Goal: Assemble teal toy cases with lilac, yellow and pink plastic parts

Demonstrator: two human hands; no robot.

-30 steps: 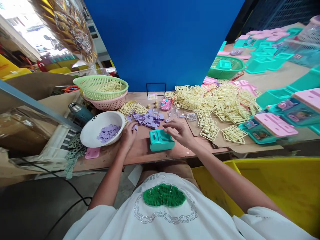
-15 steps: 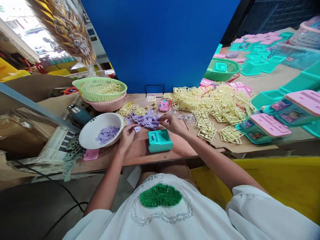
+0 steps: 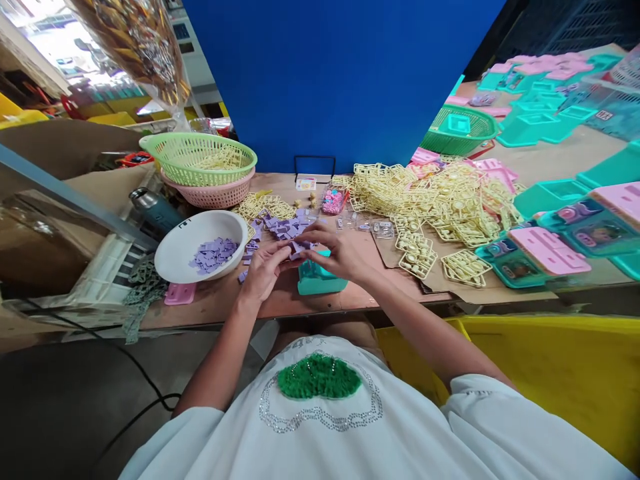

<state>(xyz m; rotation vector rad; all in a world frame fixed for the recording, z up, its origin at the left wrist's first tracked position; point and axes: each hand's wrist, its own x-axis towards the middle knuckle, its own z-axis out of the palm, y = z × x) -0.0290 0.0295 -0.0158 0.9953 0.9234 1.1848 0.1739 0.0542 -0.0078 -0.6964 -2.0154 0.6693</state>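
Both hands meet over the front middle of the table. My left hand [image 3: 265, 268] has its thumb and fingers closed on a small purple plastic piece [image 3: 299, 249]. From the right, my right hand [image 3: 334, 252] pinches at the same piece, its fingers partly covering it. Just beneath and behind the hands, a turquoise plastic box [image 3: 320, 285] is half hidden by my right hand. Beyond them lies a pile of loose purple pieces [image 3: 287, 227]. To the left, a white bowl [image 3: 167, 257] tilts toward me with more purple pieces inside.
A green basket [image 3: 240, 175] rests in a pink basket [image 3: 220, 195] behind the bowl. Cream part frames [image 3: 425, 197] are heaped at right, near pink-and-turquoise toy boxes [image 3: 547, 253]. A bag of pink and blue bits [image 3: 333, 200] lies mid-table. A blue panel [image 3: 345, 87] rises behind.
My right hand has come left from the edge of the purple pile to my left hand. My left hand has moved right with its purple piece, and both now touch it.
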